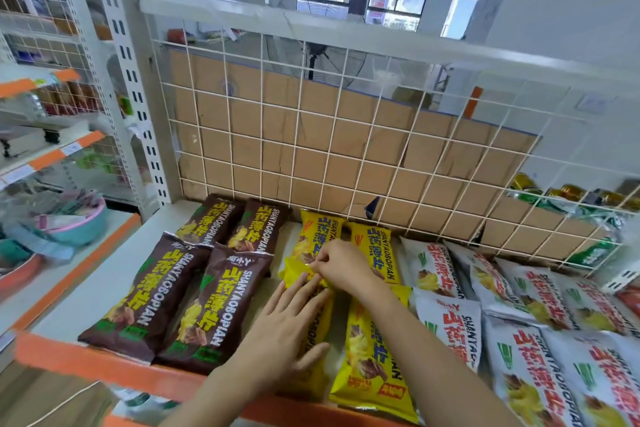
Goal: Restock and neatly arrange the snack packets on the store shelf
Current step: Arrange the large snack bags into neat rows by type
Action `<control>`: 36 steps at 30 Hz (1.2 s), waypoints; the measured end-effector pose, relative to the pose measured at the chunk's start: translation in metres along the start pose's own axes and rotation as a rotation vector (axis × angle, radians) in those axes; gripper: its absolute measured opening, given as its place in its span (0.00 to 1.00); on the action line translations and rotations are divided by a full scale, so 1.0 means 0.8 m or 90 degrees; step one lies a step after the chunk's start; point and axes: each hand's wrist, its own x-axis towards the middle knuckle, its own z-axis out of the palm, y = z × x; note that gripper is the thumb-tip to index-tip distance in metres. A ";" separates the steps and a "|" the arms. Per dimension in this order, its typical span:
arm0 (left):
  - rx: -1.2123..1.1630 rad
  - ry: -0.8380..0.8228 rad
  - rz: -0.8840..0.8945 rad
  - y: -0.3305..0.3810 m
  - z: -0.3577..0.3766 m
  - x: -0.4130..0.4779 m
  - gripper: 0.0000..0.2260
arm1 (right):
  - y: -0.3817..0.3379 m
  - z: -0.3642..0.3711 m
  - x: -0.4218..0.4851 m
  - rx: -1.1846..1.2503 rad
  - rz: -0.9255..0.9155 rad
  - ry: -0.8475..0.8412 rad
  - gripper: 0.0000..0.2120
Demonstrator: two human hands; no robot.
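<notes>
Yellow packet [294, 276] lies under left hand [287, 326], its top pinched by right fingers [325, 258].

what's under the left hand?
A yellow snack packet, lying flat on the shelf; the left hand presses on its middle and the right hand pinches its far end. The hand covers most of its print; anything beneath the packet is hidden.
</notes>
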 end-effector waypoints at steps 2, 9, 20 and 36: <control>0.011 -0.016 0.002 0.003 0.002 -0.001 0.33 | 0.000 0.000 0.000 0.000 0.001 0.013 0.09; 0.025 -0.038 -0.009 0.003 0.006 -0.007 0.38 | -0.001 -0.001 0.000 -0.016 0.014 0.028 0.10; -0.033 0.025 0.077 0.051 -0.010 0.018 0.21 | 0.098 -0.060 -0.055 0.015 0.055 0.033 0.08; 0.025 -0.110 0.163 0.103 0.018 0.036 0.28 | 0.109 -0.055 -0.053 0.004 0.008 -0.094 0.14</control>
